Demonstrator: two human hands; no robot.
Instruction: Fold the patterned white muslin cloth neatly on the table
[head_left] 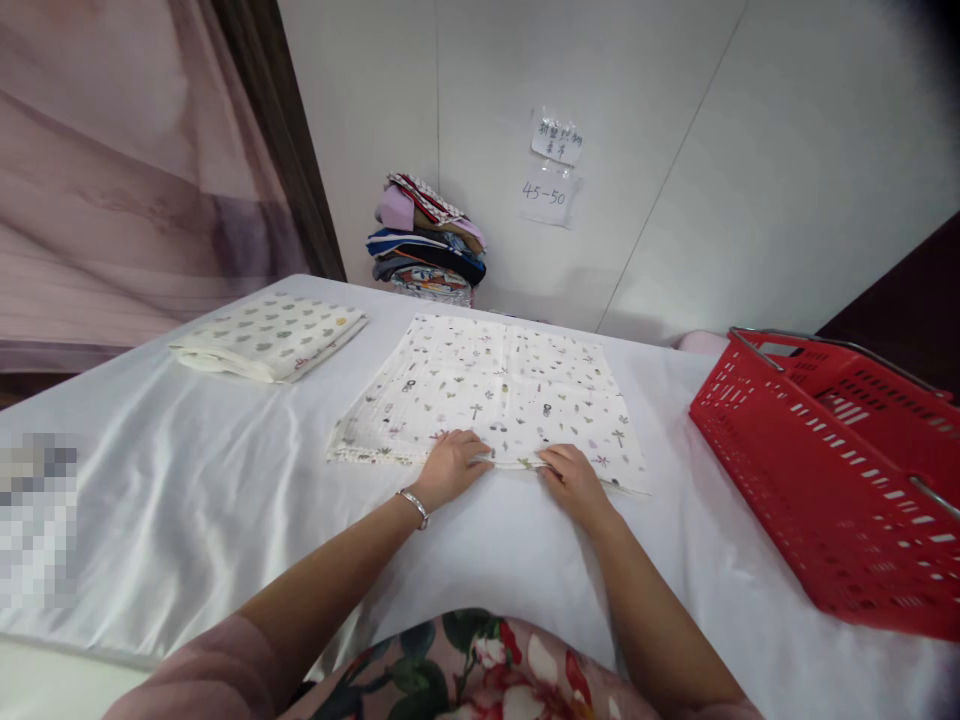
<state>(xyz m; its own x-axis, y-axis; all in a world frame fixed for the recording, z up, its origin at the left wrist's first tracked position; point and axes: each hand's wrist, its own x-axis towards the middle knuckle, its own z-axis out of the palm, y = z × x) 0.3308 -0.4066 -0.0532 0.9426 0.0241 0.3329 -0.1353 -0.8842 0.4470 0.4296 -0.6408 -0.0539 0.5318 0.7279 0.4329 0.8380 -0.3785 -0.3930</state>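
On the white-covered table (247, 480), a printed cloth (517, 385) lies left of the red basket (780, 480); the left hand (452, 467) and, nearer the basket, the right hand (577, 484) pinch the cloth's near edge, the rest spreading beyond their fingers.

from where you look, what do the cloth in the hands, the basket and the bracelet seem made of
Patterned cloth: probably thin cotton or muslin, matte, going by its crinkled surface and soft folds. Red basket: likely smooth moulded plastic, judging by its even colour and slotted walls; its grey handle looks like metal. Bracelet: seems polished silver-toned metal, given its bright glints.
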